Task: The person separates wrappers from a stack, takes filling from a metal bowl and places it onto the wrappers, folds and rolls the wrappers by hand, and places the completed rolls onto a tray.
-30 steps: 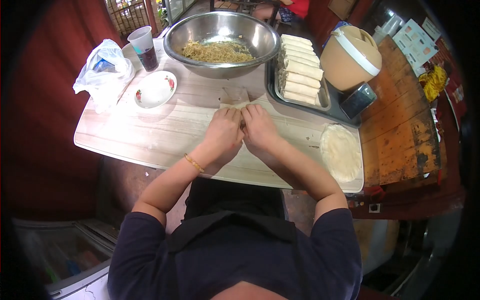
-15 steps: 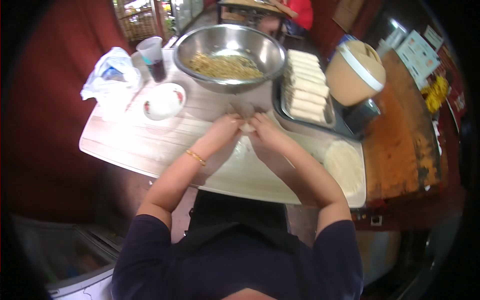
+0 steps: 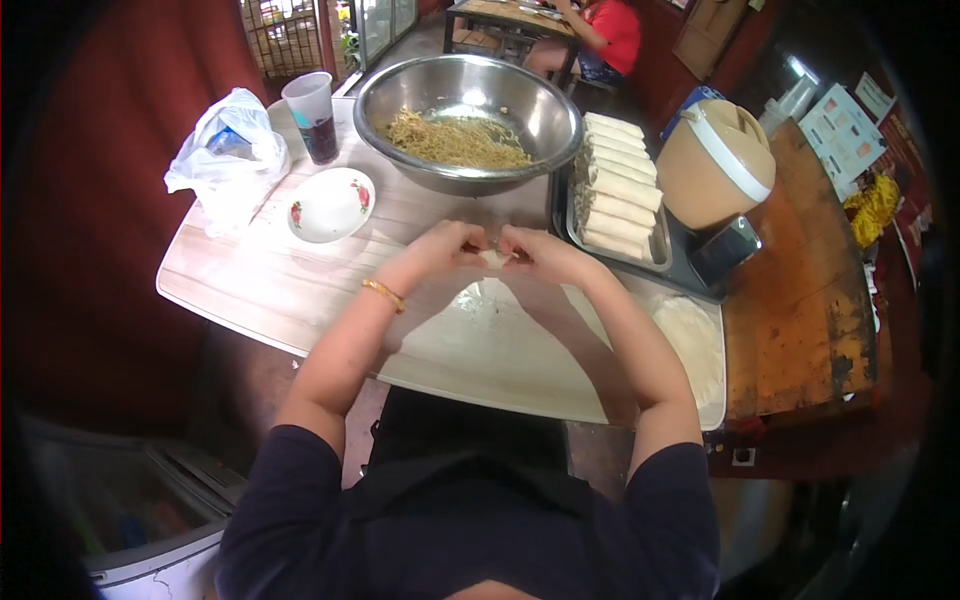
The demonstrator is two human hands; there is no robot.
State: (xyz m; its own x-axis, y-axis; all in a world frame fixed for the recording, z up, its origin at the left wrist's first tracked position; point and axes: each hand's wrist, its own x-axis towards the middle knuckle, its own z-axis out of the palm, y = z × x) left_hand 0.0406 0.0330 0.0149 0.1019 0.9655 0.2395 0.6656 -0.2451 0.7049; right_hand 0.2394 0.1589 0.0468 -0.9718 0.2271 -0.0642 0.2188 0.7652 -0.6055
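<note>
Nice setup. Your left hand [image 3: 452, 248] and right hand [image 3: 540, 256] are both curled in narrow, fingers and thumbs pinched on either side of the small pale wrapper [image 3: 494, 259]. It sits between them, around the middle of the worktop [image 3: 480, 365], on your side of the steel bowl [image 3: 545, 115] with the stringy filling [image 3: 455, 140]. Can't tell if it's touching the surface or slightly lifted, and your fingers hide most of it.

Looks like you're shaping or rolling it, so my 2 cents: match the pressure in your 2 hands. If 1 side squeezes harder, I'd expect a lopsided roll, or filling creeping out of that end. Use the finger pads rather than the tips, since a sheet that thin probably tears if you poke it. Snug beats tight: too loose and it'll likely sag, too tight and it may split. I'd work it low over the worktop so the surface can support it.

For a size check, glance right at the pale rolls [image 3: 620, 190] lined up in the metal tray [image 3: 661, 257], by the worktop's far right edge. The flat round sheet [image 3: 690, 345] lies at the near right corner, partly behind your right forearm, so watch that elbow.
</note>
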